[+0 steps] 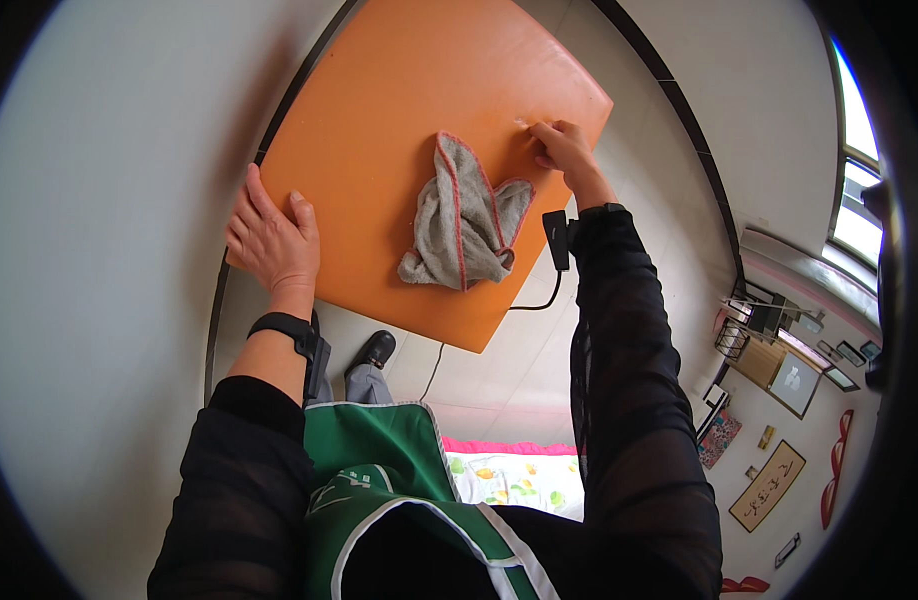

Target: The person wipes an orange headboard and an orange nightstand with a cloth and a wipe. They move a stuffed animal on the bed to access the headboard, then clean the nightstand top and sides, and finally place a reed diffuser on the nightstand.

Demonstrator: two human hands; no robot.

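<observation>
My left hand [275, 232] lies on the left edge of an orange tabletop [369, 97], thumb and fingers spread, with no object in its grasp. Over by the right edge, my right hand [566, 152] has its fingers curled in, and the index fingertip meets the surface beside a small whitish mark [520, 122]. Nothing shows between those fingers, though their undersides are hidden. Between the hands a grey towelling cloth [466, 217] with red stitched edging is crumpled on the orange top, touched by neither hand.
A white wall [129, 225] runs close along the left side. A black cable [538, 306] hangs near my right wrist, and a thin cord [432, 371] drops below the near edge. Patterned bedding [515, 476] lies beneath me. Framed pictures [766, 486] and furniture are at far right.
</observation>
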